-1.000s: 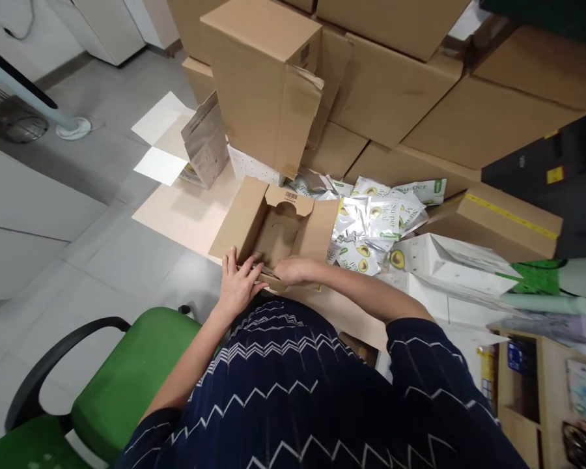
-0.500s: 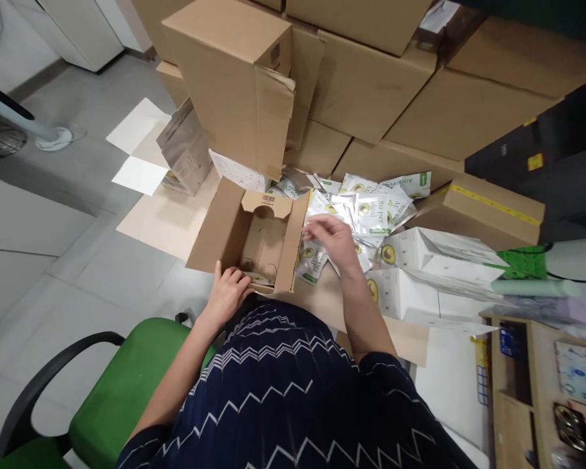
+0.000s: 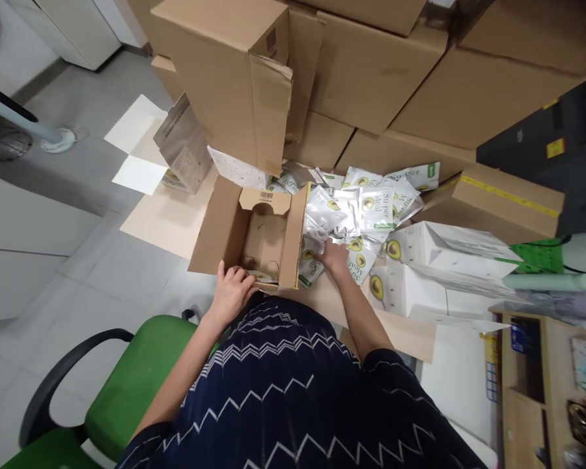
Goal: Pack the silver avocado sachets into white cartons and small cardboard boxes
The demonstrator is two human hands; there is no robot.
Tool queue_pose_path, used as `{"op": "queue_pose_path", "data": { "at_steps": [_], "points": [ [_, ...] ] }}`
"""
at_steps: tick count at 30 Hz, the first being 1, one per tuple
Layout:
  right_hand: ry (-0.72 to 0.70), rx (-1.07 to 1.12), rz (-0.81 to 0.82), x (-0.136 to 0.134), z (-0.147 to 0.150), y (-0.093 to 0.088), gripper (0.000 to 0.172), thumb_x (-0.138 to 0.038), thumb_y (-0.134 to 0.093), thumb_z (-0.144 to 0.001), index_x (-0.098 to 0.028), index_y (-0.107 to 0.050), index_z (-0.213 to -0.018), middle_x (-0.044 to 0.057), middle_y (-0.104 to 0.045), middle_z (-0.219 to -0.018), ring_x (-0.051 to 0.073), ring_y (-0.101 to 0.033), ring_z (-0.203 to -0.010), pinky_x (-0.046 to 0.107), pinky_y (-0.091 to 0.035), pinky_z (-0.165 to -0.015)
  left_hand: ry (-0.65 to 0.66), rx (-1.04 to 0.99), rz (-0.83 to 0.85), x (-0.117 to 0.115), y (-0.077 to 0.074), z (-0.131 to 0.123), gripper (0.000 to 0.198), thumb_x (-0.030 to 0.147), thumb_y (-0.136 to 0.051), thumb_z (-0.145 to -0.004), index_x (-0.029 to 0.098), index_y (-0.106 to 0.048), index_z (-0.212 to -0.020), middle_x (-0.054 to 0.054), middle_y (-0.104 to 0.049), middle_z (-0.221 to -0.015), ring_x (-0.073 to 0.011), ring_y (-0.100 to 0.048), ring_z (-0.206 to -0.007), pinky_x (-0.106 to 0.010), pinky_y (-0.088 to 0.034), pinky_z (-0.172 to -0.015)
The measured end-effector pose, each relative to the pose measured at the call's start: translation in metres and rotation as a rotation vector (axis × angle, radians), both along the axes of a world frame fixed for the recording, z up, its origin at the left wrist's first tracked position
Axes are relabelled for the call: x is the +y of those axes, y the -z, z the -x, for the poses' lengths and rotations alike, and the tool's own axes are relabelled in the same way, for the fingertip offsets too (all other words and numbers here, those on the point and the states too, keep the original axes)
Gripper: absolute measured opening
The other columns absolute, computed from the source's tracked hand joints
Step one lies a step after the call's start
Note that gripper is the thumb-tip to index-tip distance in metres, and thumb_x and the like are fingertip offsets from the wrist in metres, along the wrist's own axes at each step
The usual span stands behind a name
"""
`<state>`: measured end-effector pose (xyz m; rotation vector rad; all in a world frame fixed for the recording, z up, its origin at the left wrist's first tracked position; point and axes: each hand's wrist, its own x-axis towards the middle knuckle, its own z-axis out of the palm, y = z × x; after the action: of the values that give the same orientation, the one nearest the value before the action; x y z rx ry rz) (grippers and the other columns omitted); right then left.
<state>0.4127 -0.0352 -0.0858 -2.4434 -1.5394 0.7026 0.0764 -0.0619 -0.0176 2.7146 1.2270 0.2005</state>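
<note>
An open cardboard box [image 3: 213,231] stands in front of me with its flaps raised and its inside showing brown. My left hand [image 3: 233,291] grips the near rim, fingers curled over the edge, where a strip of a printed packet [image 3: 261,276] shows inside. To the right of the box lies a heap of white and silver "Super Meal" sachets [image 3: 375,207] with avocado pictures. My right hand [image 3: 335,256] is at the heap's near side, its fingers closed on a crinkled sachet [image 3: 322,212]; the fingertips are partly hidden.
Large cartons [image 3: 366,71] are stacked behind the heap. White printed bags [image 3: 452,251] lie to the right, beside a yellow-taped carton [image 3: 508,202]. A brown paper bag [image 3: 183,146] stands at the left. A green chair [image 3: 137,371] is by my left side.
My right hand has come down from above the sachets onto the near side of the heap and closed on one. The left hand stays on the box rim. The view has shifted slightly.
</note>
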Motion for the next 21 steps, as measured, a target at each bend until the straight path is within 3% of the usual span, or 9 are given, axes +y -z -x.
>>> {"op": "queue_pose_path", "data": {
  "at_steps": [3, 5, 8, 12, 14, 15, 17, 21],
  "points": [
    [-0.171, 0.256, 0.027, 0.001, -0.012, -0.016, 0.036, -0.032, -0.073, -0.069, -0.025, -0.039, -0.058, -0.001, -0.051, -0.056, 0.017, -0.047, -0.064, 0.03, -0.037, -0.062, 0.005, 0.004, 0.002, 0.0, 0.0, 0.0, 0.016, 0.034, -0.056, -0.095, 0.023, -0.068, -0.097, -0.009, -0.067, -0.099, -0.0297, -0.056, -0.106, -0.07, -0.023, -0.114],
    [-0.237, 0.337, 0.026, -0.002, -0.024, -0.04, 0.022, -0.031, -0.068, -0.071, -0.023, -0.051, -0.059, -0.001, -0.057, -0.058, 0.017, -0.05, -0.061, 0.029, -0.039, -0.06, 0.008, 0.003, 0.002, 0.0, -0.001, 0.0, 0.016, 0.034, -0.057, -0.095, 0.024, -0.068, -0.098, -0.008, -0.067, -0.098, -0.0295, -0.056, -0.106, -0.07, -0.02, -0.115],
    [-0.202, 0.329, -0.1, -0.017, -0.037, -0.104, 0.016, -0.037, -0.059, -0.083, -0.023, -0.063, -0.076, 0.001, -0.064, -0.07, 0.019, -0.055, -0.065, 0.031, -0.043, -0.063, 0.006, -0.002, 0.004, -0.001, -0.001, 0.0, 0.016, 0.034, -0.057, -0.095, 0.024, -0.069, -0.099, -0.008, -0.066, -0.097, -0.0284, -0.056, -0.103, -0.069, -0.02, -0.116],
    [-0.013, 0.293, -0.584, -0.046, -0.026, -0.201, 0.022, -0.047, -0.061, -0.09, -0.026, -0.067, -0.087, 0.0, -0.059, -0.068, 0.018, -0.051, -0.061, 0.031, -0.041, -0.058, 0.003, 0.004, -0.003, -0.002, 0.0, 0.0, 0.017, 0.034, -0.055, -0.096, 0.024, -0.069, -0.099, -0.007, -0.066, -0.094, -0.0268, -0.056, -0.098, -0.069, -0.02, -0.116],
    [0.012, 0.284, -0.735, -0.05, -0.006, -0.23, 0.023, -0.048, -0.06, -0.092, -0.027, -0.067, -0.089, -0.001, -0.057, -0.067, 0.017, -0.049, -0.06, 0.031, -0.041, -0.057, 0.005, 0.011, -0.011, -0.002, 0.001, -0.001, 0.017, 0.034, -0.056, -0.096, 0.024, -0.069, -0.099, -0.007, -0.066, -0.093, -0.0263, -0.056, -0.096, -0.07, -0.019, -0.116],
    [-0.044, 0.293, -0.728, -0.047, 0.006, -0.238, 0.024, -0.048, -0.058, -0.093, -0.027, -0.068, -0.09, -0.001, -0.057, -0.066, 0.017, -0.049, -0.059, 0.031, -0.042, -0.057, 0.007, 0.015, -0.014, -0.002, 0.001, -0.001, 0.017, 0.034, -0.056, -0.096, 0.024, -0.069, -0.099, -0.007, -0.066, -0.093, -0.0262, -0.056, -0.096, -0.07, -0.019, -0.116],
    [-0.285, 0.314, -0.577, -0.033, 0.034, -0.239, 0.025, -0.044, -0.05, -0.098, -0.027, -0.069, -0.097, -0.002, -0.06, -0.068, 0.016, -0.052, -0.058, 0.029, -0.042, -0.058, 0.006, 0.021, -0.016, -0.002, 0.002, -0.001, 0.018, 0.035, -0.056, -0.096, 0.023, -0.069, -0.1, -0.007, -0.066, -0.094, -0.0262, -0.057, -0.095, -0.07, -0.021, -0.115],
    [-0.84, 0.173, -0.162, 0.008, 0.093, -0.207, 0.03, -0.023, -0.041, -0.098, -0.018, -0.066, -0.114, 0.007, -0.07, -0.082, 0.017, -0.061, -0.068, 0.027, -0.039, -0.062, -0.011, 0.032, -0.036, -0.004, 0.005, -0.001, 0.021, 0.037, -0.056, -0.095, 0.023, -0.069, -0.104, -0.008, -0.067, -0.096, -0.027, -0.058, -0.096, -0.068, -0.023, -0.115]
  ]
}}
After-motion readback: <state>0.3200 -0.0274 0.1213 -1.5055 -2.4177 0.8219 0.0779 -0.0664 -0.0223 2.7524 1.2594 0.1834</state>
